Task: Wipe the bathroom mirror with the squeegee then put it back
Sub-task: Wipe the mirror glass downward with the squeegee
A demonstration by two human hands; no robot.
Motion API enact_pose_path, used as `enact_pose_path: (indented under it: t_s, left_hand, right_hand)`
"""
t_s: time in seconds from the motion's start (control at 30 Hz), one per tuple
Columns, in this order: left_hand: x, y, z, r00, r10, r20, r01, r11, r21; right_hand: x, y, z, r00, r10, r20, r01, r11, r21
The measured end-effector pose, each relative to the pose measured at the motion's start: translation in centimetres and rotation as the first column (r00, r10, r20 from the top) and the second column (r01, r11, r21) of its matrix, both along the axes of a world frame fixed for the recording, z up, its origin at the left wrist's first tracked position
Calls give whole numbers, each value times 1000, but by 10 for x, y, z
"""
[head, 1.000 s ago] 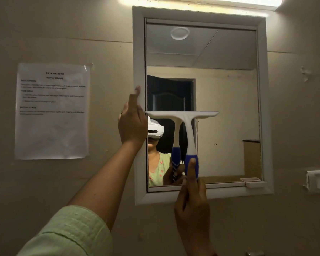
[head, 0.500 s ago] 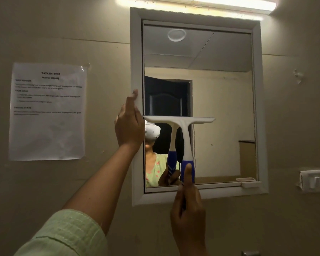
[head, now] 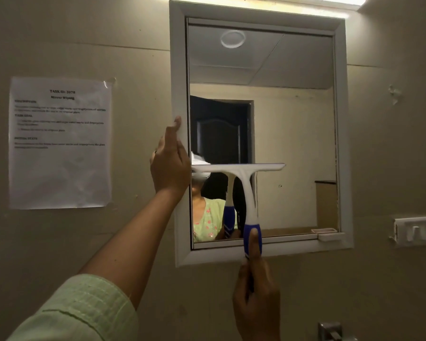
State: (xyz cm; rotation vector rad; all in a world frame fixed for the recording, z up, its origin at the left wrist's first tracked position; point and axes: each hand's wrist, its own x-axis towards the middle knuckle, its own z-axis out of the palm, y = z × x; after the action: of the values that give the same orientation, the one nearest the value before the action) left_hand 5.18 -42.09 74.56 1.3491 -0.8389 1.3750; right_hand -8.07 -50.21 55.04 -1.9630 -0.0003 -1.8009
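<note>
A white-framed mirror [head: 293, 134] hangs on the beige wall. A white squeegee [head: 246, 183] with a blue grip is pressed against the lower left of the glass, its blade level. My right hand [head: 256, 291] holds the blue grip from below, thumb lying up along it. My left hand [head: 169, 166] rests on the left side of the mirror's frame [head: 180, 70], fingers bent around its edge. The glass reflects a person in a green top and the squeegee.
A printed task sheet [head: 59, 143] is taped to the wall at left. A white hook rail [head: 416, 231] sits at right, a small white tray [head: 328, 236] on the frame's lower right corner, and a metal fitting [head: 330, 332] below. A strip light runs above.
The squeegee blade has slid down the glass a little, and my right hand has dropped with it. My left hand stays on the frame's left edge.
</note>
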Motion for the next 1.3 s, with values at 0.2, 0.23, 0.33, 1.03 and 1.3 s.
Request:
enact_pose_path:
  t_s: [0.2,0.23,0.33,1.03,1.3]
  left_hand:
    - [-2,1,-1,1000,-16,-18,16,1000,12]
    - [-2,1,-1,1000,-14,-17,14,1000,10]
    - [-3,1,-2,1000,-15,-11,15,1000,4]
    - [-6,1,-2,999,-3,-32,3,1000,10]
    - [-5,1,-4,1000,-1,-15,1,1000,13]
  right_hand:
    - [-1,-3,29,1000,0,27,0,1000,6]
    - [1,-2,28,1000,-4,18,4,1000,-3]
    - [3,-1,7,999,-7,-41,6,1000,-8]
    - [-5,-11,-37,998,46,-50,-44,998,35]
    - [-1,-8,-45,998,63,-28,-62,998,24]
